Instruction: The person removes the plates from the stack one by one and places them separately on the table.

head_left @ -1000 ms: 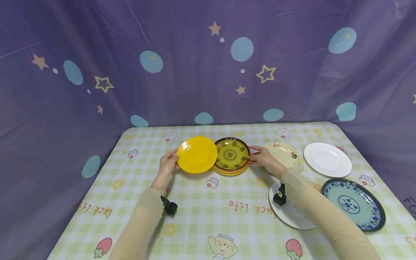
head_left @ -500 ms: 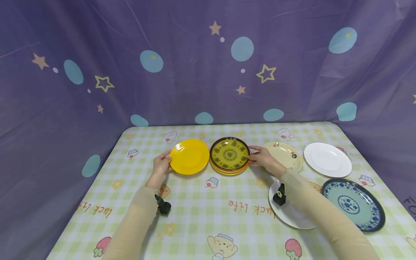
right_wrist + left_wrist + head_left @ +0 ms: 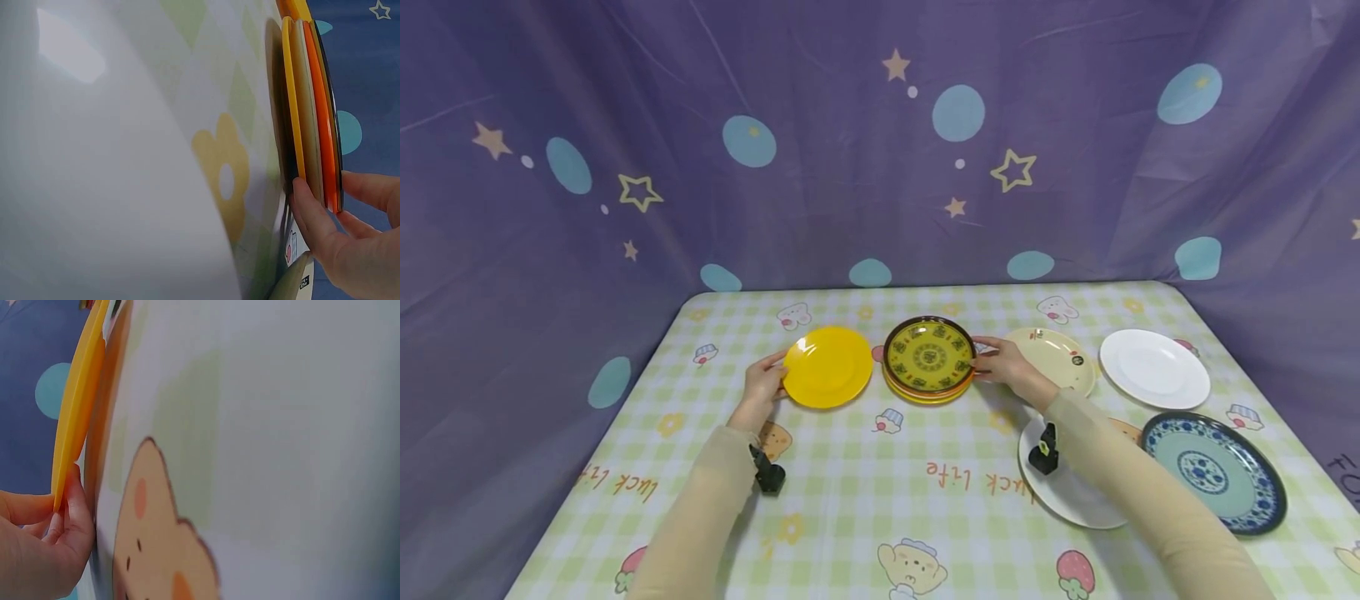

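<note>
My left hand [image 3: 762,390] pinches the left rim of a plain yellow plate [image 3: 828,367]; in the left wrist view the thumb lies on top of the plate [image 3: 76,406] and the fingers beneath, close over the cloth. My right hand [image 3: 1004,364] grips the right edge of a stack of plates [image 3: 929,357]. On top of that stack is a dark-rimmed olive plate with a black pattern. From the side, the right wrist view shows orange [image 3: 324,119], cream and yellow [image 3: 292,100] plates under it. A narrow gap separates the yellow plate from the stack.
Right of the stack lie a cream plate [image 3: 1051,358], partly behind my right hand, and a white plate [image 3: 1154,369]. Nearer, my right forearm crosses over another white plate [image 3: 1071,492], beside a blue-patterned plate [image 3: 1210,471]. A checked cloth [image 3: 850,517] covers the table; a purple curtain [image 3: 865,217] hangs behind.
My left hand has moved left and slightly nearer with the yellow plate, drawing it away from the stack it overlapped. The right hand has stayed at the stack.
</note>
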The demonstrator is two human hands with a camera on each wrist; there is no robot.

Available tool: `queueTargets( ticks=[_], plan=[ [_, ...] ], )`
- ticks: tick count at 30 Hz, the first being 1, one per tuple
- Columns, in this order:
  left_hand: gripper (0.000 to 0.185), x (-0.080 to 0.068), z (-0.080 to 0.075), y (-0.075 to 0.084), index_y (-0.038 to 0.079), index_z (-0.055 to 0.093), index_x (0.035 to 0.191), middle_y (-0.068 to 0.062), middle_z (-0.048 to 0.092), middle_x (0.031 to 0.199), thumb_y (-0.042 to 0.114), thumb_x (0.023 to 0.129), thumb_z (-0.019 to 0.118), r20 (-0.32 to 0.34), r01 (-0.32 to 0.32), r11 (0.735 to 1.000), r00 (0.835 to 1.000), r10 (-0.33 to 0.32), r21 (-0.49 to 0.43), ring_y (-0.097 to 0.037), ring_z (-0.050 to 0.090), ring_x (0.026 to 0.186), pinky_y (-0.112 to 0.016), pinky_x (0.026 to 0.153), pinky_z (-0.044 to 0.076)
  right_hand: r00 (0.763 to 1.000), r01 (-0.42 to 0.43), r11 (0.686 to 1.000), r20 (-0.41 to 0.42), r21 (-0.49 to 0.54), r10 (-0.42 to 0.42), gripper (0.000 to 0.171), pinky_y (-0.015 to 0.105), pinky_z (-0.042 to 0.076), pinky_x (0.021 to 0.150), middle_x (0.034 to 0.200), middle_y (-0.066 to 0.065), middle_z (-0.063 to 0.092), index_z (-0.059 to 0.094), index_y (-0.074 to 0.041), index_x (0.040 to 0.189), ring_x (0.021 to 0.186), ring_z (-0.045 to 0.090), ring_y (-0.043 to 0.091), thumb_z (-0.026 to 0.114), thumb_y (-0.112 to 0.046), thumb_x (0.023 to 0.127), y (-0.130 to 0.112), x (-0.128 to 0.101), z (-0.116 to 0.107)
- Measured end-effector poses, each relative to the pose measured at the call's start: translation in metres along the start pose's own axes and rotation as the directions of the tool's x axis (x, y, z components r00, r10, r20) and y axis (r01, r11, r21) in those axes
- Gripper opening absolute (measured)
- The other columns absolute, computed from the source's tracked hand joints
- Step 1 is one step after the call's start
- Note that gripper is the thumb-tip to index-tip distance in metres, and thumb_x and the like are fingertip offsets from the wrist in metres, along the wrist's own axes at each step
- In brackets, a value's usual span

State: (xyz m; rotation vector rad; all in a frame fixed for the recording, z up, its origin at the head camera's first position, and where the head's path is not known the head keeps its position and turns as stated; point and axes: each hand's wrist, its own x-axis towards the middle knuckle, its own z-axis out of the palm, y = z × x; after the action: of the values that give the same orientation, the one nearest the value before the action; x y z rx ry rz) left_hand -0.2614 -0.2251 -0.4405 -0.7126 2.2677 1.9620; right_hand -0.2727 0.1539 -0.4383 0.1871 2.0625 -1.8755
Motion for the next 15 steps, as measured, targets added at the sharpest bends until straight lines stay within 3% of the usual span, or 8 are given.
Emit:
queueTargets(
  ticks=[7, 15],
  plan=[
    [0.042, 0.003, -0.0023, -0.0007, 0.007, 0.044, 0.131, -0.005, 0.051, 0.084, 0.002, 0.09, 0.039, 0.021, 0.007, 1.0, 1.0, -0.007, 0.025, -0.006, 0.05, 0.047, -0.017, 0.043, 0.046, 1.0, -0.001, 1.0, 0.005, 0.0, 0.001, 0.057, 0.038, 0.05, 0.082, 0.106, 0.023, 0.045, 0.03, 0.0, 0.136, 0.07, 0.058, 0.016, 0.051, 0.006, 0.083, 0.0006, 0.0004, 0.0008],
    [0.041, 0.0071, -0.001, 0.0013, 0.007, 0.045, 0.13, -0.009, 0.052, 0.092, 0.002, 0.09, 0.039, 0.009, 0.02, 0.998, 1.0, -0.021, 0.058, -0.006, 0.051, 0.05, -0.017, 0.044, 0.046, 0.999, 0.024, 0.999, 0.028, -0.044, -0.023, 0.055, 0.038, 0.05, 0.082, 0.118, 0.031, 0.042, 0.029, 0.0, 0.136, 0.077, 0.058, 0.018, 0.051, 0.003, 0.085, 0.0003, -0.0018, 0.0004]
  ],
)
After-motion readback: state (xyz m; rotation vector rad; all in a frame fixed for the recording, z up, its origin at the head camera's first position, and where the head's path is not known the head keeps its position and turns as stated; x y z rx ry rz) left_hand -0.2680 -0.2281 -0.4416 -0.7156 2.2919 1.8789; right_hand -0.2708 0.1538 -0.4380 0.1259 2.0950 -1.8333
